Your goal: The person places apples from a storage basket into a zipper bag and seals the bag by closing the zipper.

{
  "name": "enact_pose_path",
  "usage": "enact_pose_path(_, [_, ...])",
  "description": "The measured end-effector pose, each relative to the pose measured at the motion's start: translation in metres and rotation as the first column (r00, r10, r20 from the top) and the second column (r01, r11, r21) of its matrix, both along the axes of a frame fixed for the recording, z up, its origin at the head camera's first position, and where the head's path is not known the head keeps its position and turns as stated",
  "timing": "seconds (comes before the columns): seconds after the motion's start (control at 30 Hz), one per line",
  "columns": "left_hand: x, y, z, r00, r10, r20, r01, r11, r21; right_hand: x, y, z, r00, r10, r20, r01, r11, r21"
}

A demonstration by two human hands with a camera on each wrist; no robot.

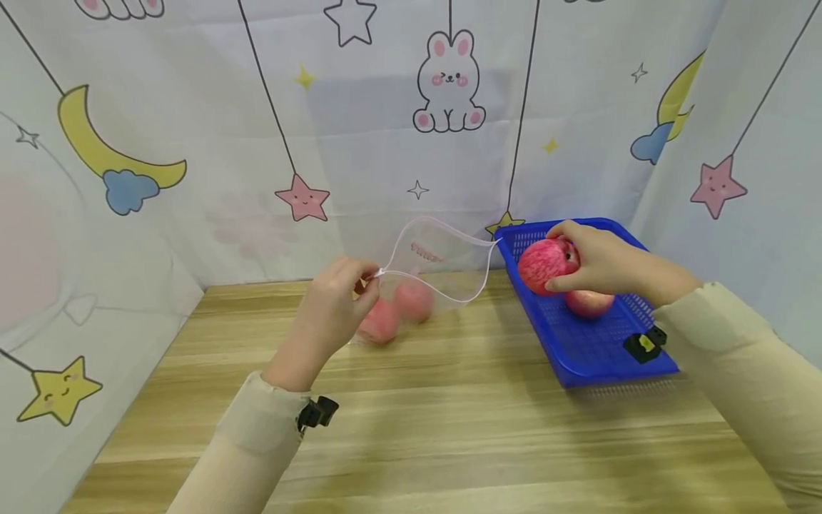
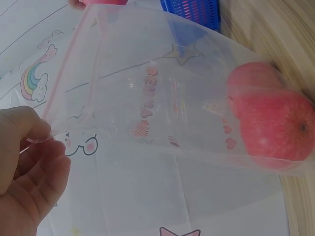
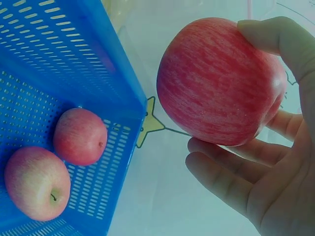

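My left hand [image 1: 340,300] pinches the rim corner of a clear zip bag [image 1: 443,268] with pink lettering, its mouth spread wide. Two red apples [image 2: 278,129] lie in the bottom of the bag, down by the table. With thumb and fingers my right hand [image 1: 600,260] grips another red apple [image 1: 546,268], held above the blue basket [image 1: 559,360] near its left rim. Inside that basket, the right wrist view has a red apple [image 3: 80,136] beside a paler one [image 3: 38,183].
The wooden table [image 1: 411,435] runs back to a white curtain [image 1: 372,128] printed with stars, moons and a rabbit. The perforated basket stands on the right, close to the curtain. Black wrist cameras sit on both sleeves.
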State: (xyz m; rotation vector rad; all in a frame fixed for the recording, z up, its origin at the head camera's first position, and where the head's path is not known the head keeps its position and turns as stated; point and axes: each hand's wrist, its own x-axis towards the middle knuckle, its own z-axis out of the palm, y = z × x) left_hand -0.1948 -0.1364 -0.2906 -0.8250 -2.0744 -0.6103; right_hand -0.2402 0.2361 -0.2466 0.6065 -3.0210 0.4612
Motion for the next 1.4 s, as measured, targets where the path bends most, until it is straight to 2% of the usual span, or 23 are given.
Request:
enact_pose_path(0.4, [-0.001,0.001,-0.001,1.000,-0.004,-0.007,0.004,1.000,0.005,0.004,-0.006,0.004,1.000,0.018,-0.021,-0.019,0.999,-0.042])
enact_pose_path(0.7, [0.000,0.000,-0.002,1.000,0.003,0.000,-0.003,1.000,0.004,0.010,-0.014,0.009,0.996,0.062,-0.066,-0.067,0.996,-0.063])
enact_pose_path(1.4, [0.000,-0.002,-0.002,1.000,0.014,-0.009,-0.014,1.000,0.003,0.017,-0.026,0.018,0.990,0.090,-0.106,-0.101,0.989,-0.107])
